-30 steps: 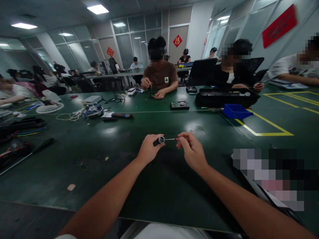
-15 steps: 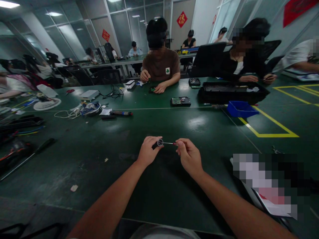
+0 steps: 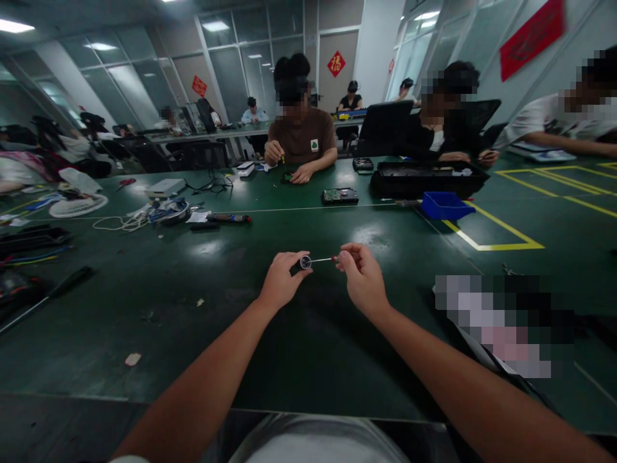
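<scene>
My left hand is wrapped round a small dark cylinder, whose pale ringed end faces me. From the right, my right hand pinches the red handle of a thin screwdriver. The screwdriver's metal shaft reaches level to the cylinder's ringed end; whether the tip sits inside is too small to tell. Both hands are held above the green table, a short gap apart.
Beyond my hands lie a dark pen-like tool, an open circuit-board device, a blue bin and a long black tray. A long screwdriver lies left. A person works opposite.
The camera view has shifted, so the table items appear a little further left. Both hands appear slightly higher and further left, still holding the cylinder and the screwdriver.
</scene>
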Demonstrator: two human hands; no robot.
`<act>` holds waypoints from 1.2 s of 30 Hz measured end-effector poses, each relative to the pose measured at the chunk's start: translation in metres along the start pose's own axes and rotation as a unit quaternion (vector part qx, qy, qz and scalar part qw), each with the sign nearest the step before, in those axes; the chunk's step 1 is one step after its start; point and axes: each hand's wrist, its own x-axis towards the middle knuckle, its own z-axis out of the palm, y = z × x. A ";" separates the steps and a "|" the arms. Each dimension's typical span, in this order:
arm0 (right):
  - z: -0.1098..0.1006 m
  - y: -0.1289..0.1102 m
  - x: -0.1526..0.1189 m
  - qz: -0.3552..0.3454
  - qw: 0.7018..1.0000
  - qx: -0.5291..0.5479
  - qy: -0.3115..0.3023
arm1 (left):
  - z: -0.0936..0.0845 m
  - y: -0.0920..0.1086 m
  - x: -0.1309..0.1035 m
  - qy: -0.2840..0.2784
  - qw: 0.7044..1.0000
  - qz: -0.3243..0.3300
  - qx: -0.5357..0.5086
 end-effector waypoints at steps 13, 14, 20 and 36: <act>-0.007 0.021 0.021 0.154 0.959 0.238 0.013 | -0.006 0.001 -0.001 -0.011 0.998 0.052 0.015; -0.006 0.020 0.019 0.130 0.966 0.223 0.018 | -0.006 0.001 -0.002 -0.009 0.998 0.053 0.017; -0.002 0.014 0.010 0.035 0.991 0.131 0.001 | -0.007 -0.002 -0.001 -0.010 0.998 0.057 0.013; -0.009 0.003 0.002 -0.055 0.997 -0.034 -0.034 | -0.008 -0.001 -0.003 -0.019 0.999 0.036 0.015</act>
